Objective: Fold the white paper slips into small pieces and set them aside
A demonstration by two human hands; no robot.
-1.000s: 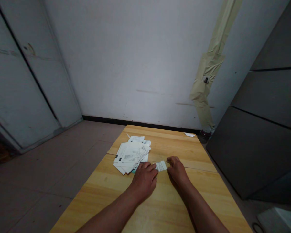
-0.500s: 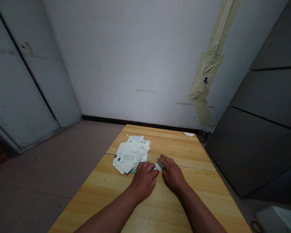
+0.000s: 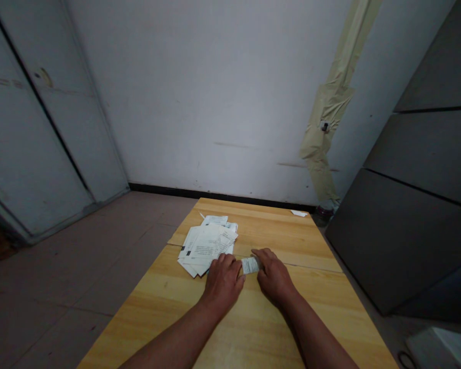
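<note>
Between my two hands a small printed piece of paper lies at the tabletop. My left hand has its fingers closed at the paper's left edge. On the right edge, my right hand pinches the paper between thumb and curled fingers. Just beyond my left hand rests a loose pile of printed paper sheets, several overlapping at different angles. My left fingers hide the pile's near right corner.
The wooden table has a seam across it. A white paper scrap lies at its far right corner. Grey panels stand to the right, a white wall behind, and a pale box on the floor at lower right.
My left hand has shifted slightly to the left, and more of the small paper shows between my hands. My right hand has hardly moved. The pile stays where it was.
</note>
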